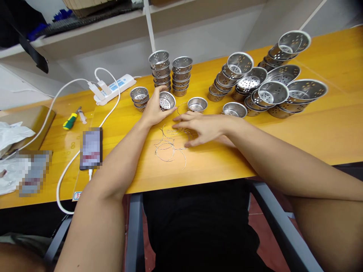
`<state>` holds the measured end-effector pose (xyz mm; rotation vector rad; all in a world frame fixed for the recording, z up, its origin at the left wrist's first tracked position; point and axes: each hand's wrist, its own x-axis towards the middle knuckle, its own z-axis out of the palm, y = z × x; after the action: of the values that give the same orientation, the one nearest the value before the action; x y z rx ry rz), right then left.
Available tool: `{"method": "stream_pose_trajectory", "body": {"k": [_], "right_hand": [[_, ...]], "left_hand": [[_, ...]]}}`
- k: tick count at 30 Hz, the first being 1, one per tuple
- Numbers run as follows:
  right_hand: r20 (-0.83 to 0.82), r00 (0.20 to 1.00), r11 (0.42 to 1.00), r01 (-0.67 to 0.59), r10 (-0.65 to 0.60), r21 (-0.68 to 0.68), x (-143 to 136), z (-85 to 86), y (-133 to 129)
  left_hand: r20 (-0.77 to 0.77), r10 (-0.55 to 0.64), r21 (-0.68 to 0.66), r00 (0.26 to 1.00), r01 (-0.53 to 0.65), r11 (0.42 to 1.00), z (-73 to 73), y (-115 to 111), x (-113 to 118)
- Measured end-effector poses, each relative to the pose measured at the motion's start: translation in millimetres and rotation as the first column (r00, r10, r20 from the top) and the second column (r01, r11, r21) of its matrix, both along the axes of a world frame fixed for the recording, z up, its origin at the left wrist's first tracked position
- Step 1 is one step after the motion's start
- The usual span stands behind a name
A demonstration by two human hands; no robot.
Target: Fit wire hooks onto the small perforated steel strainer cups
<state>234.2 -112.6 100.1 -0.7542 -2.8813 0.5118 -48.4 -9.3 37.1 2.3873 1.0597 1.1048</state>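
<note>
Cardboard-coloured box [44,120] sits at the left of the desk [121,151], white plastic [14,136] over it and a blurred flat item [34,173] nearer the front edge. Next come a green-and-yellow handle tool [70,120] and, just beside it, a small syringe [82,116]. A phone [91,148] lies closer to the front edge, a white cable [90,173] at its lower end. Behind, toward the back edge, a power strip [116,89] carries 2 white plugs.

A short stack of cups [139,99] stands left of the left hand [153,109], whose fingers and thumb curve around 1 perforated metal cup [167,101], part closed on its side. Behind that hand, 2 tall stacks [182,75] rise near the back edge.

Loose thin wires [165,150] lie in curls toward the front edge. Over their right side, the right hand [198,128] is palm down, fingers spread apart; whether they touch a wire, I cannot tell. Behind it is 1 single cup [197,104], and farther right another cup [235,109]. Leaning stacks [270,94] fill the desk's back right portion.
</note>
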Motion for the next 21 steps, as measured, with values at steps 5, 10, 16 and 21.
{"method": "stream_pose_trajectory", "body": {"k": [5, 10, 16, 21], "right_hand": [[-0.016, 1.000, 1.000, 0.001, -0.001, -0.009, -10, -14.0, 2], [-0.048, 0.999, 0.999, 0.012, -0.010, 0.042, -18, -15.8, 3], [-0.022, 0.998, 0.997, 0.059, -0.058, 0.041, -28, -11.2, -4], [-0.005, 0.999, 0.998, 0.050, -0.050, 0.042, -23, -6.5, -6]], "left_hand": [[-0.006, 0.008, -0.016, 1.000, -0.008, 1.000, 2.7, -3, 1], [-0.032, 0.011, -0.008, 0.999, -0.012, 1.000, 3.6, -4, 0], [-0.076, 0.021, -0.013, 0.997, -0.022, 1.000, 4.6, -4, -1], [-0.042, -0.002, -0.013, 0.999, 0.002, 1.000, 3.8, -3, -2]]}}
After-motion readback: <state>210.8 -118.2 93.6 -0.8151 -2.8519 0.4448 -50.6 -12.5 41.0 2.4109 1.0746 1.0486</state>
